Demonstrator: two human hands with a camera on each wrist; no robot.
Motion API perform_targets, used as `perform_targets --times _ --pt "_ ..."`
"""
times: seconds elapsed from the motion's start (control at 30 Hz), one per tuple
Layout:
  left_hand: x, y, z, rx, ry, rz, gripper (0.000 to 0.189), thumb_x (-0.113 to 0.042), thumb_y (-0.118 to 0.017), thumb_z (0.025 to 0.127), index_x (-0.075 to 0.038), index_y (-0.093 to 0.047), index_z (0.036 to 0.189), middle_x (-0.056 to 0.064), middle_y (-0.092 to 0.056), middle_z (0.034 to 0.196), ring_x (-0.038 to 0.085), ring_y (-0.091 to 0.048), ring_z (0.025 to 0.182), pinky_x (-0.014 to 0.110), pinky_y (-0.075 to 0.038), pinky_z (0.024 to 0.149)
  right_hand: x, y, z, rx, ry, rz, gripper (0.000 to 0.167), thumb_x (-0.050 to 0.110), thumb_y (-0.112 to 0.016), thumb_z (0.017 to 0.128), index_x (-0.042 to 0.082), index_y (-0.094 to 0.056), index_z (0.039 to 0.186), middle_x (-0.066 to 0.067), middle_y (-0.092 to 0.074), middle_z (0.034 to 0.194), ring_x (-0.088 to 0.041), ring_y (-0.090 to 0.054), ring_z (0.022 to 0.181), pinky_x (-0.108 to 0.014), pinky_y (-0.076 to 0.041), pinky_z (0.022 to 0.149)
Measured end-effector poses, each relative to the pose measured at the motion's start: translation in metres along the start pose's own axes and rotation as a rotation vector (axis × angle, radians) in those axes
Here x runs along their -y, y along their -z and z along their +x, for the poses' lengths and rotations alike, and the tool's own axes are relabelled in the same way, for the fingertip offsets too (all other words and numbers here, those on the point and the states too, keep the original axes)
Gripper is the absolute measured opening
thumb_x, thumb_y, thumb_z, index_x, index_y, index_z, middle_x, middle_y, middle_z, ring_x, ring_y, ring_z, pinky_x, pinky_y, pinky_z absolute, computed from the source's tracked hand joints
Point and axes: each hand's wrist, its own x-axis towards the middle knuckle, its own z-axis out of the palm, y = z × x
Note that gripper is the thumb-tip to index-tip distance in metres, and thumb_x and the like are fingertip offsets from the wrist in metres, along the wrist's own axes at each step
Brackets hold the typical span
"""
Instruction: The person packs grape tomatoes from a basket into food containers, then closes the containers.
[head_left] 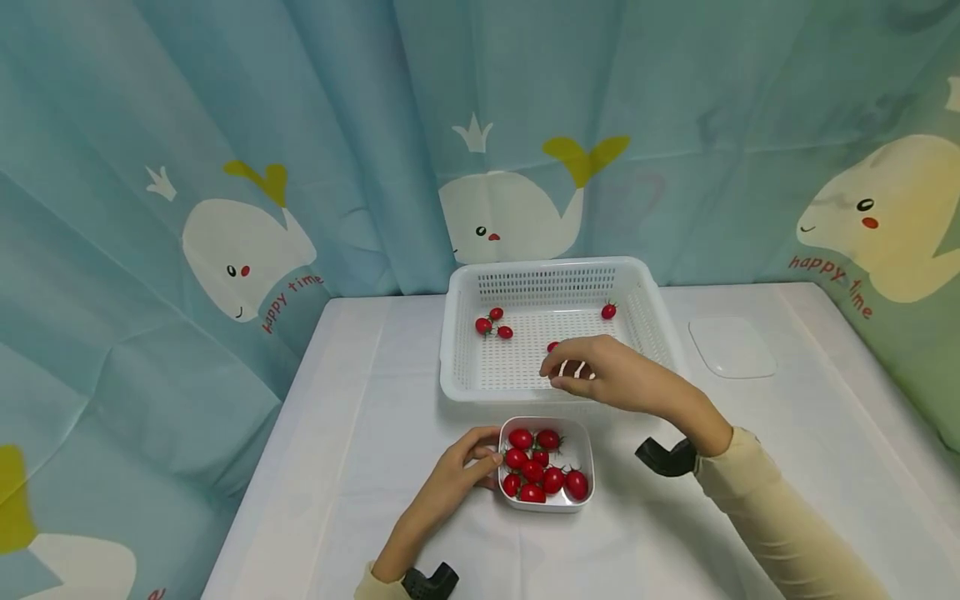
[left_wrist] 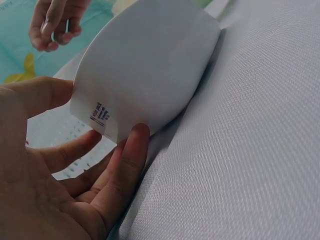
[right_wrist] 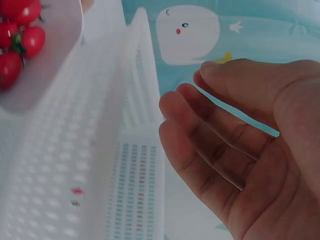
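A small white plastic box [head_left: 581, 446] holds several red cherry tomatoes [head_left: 532, 471]. My left hand [head_left: 461, 467] grips its left side, with the thumb at the rim. Close up in the left wrist view, fingertips [left_wrist: 137, 137] press the box's outer wall [left_wrist: 145, 65], which carries dark print. My right hand [head_left: 600, 371] hovers over the front of a white slotted basket [head_left: 457, 367], fingers loosely bent and nothing between them. Inside the basket lie a cluster of cherry tomatoes [head_left: 483, 326] at the left, one tomato [head_left: 608, 311] at the back right and another [head_left: 552, 347] beside the right hand.
A clear flat lid [head_left: 731, 346] lies on the white tablecloth [head_left: 390, 375] to the right of the basket. Behind the table hangs a blue curtain [head_left: 360, 125] with whale prints. Each wrist wears a black mount [head_left: 666, 457].
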Motion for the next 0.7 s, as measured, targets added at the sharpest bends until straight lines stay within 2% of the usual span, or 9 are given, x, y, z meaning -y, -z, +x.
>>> perform_targets --times 0.33,0.7 --pt "-0.002 0.000 -0.001 0.003 -0.003 -0.010 0.049 -0.025 -0.063 0.104 -0.006 -0.053 0.148 0.020 -0.071 0.117 0.022 -0.064 0.112 0.023 -0.062 0.081 -0.012 0.030 0.029 0.033 -0.012 -0.049 0.014 0.010 -0.074 0.097 0.016 -0.076 0.109 0.005 -0.076 0.101 -0.013 -0.070 0.091 -0.031 -0.063 0.082" --pt "-0.003 0.000 -0.002 0.003 -0.008 -0.017 0.049 -0.024 -0.064 0.104 -0.005 -0.053 0.148 0.022 -0.069 0.118 0.021 -0.064 0.108 0.023 -0.062 0.080 -0.032 0.039 0.061 0.122 -0.089 -0.028 0.012 0.011 -0.072 0.097 0.013 -0.075 0.109 -0.001 -0.075 0.104 -0.017 -0.072 0.094 -0.034 -0.063 0.082"
